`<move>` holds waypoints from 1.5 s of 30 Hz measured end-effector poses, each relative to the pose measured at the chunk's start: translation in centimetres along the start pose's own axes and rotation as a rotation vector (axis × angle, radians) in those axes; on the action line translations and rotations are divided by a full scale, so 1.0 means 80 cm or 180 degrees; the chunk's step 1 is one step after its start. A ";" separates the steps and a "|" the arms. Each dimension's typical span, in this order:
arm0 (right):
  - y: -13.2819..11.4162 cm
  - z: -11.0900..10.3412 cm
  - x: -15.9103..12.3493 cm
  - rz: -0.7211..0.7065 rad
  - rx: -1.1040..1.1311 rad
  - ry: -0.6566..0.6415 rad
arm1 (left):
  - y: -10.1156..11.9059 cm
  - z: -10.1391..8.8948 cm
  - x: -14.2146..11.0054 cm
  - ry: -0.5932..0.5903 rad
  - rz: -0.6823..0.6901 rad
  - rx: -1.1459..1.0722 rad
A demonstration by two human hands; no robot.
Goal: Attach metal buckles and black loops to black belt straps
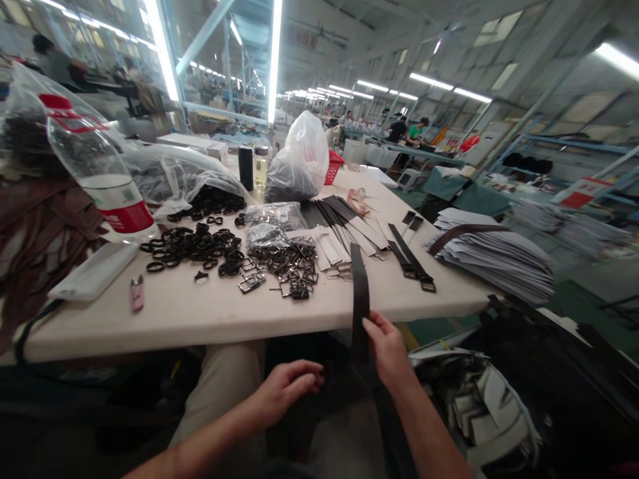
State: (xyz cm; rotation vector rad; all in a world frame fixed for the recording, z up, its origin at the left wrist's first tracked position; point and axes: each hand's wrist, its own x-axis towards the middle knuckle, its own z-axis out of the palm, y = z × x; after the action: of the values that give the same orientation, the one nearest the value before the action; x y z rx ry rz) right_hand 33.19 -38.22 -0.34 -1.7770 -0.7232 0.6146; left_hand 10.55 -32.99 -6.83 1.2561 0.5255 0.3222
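Observation:
My right hand (388, 346) grips a long black strap (360, 286) between thumb and fingers at the table's front edge. The strap stands roughly upright, its top end over the tabletop and its lower part lost in the dark near my lap. My left hand (294, 386) hovers over my lap, apart from the strap, with loosely bent fingers and nothing visible in them. Ahead on the table are a heap of metal buckles (297, 266), a pile of black loops (200, 246) and a fan of black strips with pale ends (332, 226). Two black straps with buckles (412, 259) lie to the right.
Pink thread snips (136, 293), a white box-like object (94, 271) and a large water bottle (107, 179) occupy the table's left. A strapped stack of grey sheets (492, 249) sits at the right edge. Below it is an open bag of pale pieces (479, 406).

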 end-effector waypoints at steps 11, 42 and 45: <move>0.089 -0.024 -0.180 -0.0065 -0.0051 -0.1014 | 0.095 0.038 0.034 0.0687 0.0228 -0.2211; -0.011 0.142 -0.123 -0.2662 -0.1144 -0.0861 | 0.047 -0.019 -0.094 0.2107 -0.0032 -0.2228; -0.011 0.144 -0.120 -0.2758 -0.1219 -0.0883 | 0.045 -0.015 -0.094 0.2002 0.0024 -0.2081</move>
State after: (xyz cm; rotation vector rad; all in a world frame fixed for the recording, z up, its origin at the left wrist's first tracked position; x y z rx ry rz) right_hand 18.35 -37.61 -2.35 -1.5036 -1.7602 0.1226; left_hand 3.80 -34.79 -2.19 0.5020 0.8611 0.8334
